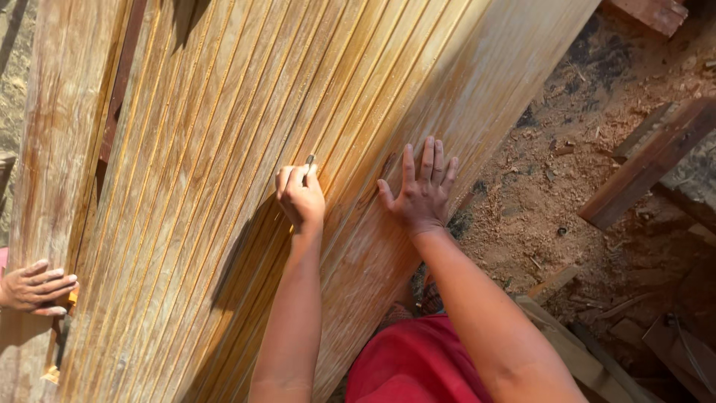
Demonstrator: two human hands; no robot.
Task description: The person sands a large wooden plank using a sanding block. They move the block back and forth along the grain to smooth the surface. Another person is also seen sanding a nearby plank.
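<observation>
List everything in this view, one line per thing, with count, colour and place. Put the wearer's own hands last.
grooved wooden panel: one, yellow-brown with long parallel grooves, tilted across the left and centre of the view
wooden post: one, pale weathered brown, along the panel's left edge
loose planks: several, reddish-brown, lying on the ground at right
dirt ground: brown, strewn with sawdust and wood scraps, right side
other person's hand: one, at the left edge, fingers against the post
red garment: one, bottom centre, between the wearer's arms
left hand: closed around a small dark tool, its tip on the panel
right hand: open, fingers spread, flat on the panel
</observation>
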